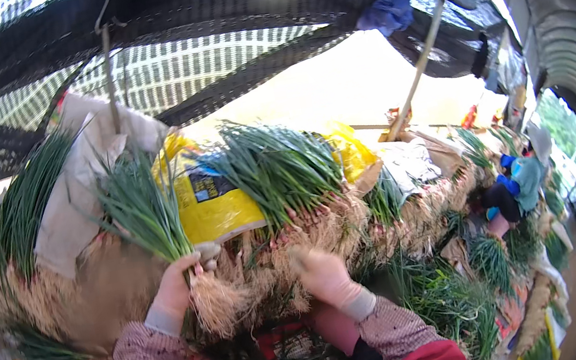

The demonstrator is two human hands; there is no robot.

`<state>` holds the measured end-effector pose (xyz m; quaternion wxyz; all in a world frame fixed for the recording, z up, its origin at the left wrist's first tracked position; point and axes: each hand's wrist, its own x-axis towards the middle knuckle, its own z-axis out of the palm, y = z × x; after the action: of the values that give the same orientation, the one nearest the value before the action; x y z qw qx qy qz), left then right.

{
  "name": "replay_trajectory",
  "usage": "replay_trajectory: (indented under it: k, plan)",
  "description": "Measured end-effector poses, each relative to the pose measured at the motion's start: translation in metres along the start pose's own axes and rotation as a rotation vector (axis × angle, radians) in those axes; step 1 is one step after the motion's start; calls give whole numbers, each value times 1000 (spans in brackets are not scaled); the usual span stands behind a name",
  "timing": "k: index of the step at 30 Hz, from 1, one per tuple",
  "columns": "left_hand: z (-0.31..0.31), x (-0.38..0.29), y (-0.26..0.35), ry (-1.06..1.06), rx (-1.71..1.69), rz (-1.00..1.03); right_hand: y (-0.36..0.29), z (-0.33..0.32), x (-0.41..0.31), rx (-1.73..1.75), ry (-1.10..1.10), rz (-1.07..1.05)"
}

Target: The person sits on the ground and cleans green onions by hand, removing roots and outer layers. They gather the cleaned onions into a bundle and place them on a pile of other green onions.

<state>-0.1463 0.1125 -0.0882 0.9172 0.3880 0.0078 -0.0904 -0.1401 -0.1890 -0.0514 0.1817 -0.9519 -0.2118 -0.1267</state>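
My gloved left hand [183, 287] is closed around a bunch of green onions [143, 208], just above its pale, hanging roots. The long green leaves point up and to the left. My right hand [326, 276], gloved too and blurred, is right of that bunch, in front of the roots of the piled onions; whether its fingers hold anything cannot be made out. Behind my hands lies a larger heap of green onions [281, 170], its reddish bulbs and roots towards me, beside a yellow printed plastic bag [219, 208].
More onions lie under a pale cloth sheet [67, 215] at the left. Loose green leaves [442, 297] cover the lower right. A person [520, 183] sits farther along the row at the right. A slanting pole [419, 66] and dark shade netting [237, 1] stand above the pile.
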Motion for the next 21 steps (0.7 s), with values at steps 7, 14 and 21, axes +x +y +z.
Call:
replay_trajectory:
  k: [7, 14, 21]
  plan:
    - [25, -10, -42, -21, -31, -254, 100, -18, 77, -264, 5, 360]
    - [46, 0, -65, 7, -53, -347, 8, 44, -7, 171, 121, 7]
    - [28, 6, -87, 21, 116, -474, -7, 53, -54, 412, -256, -81]
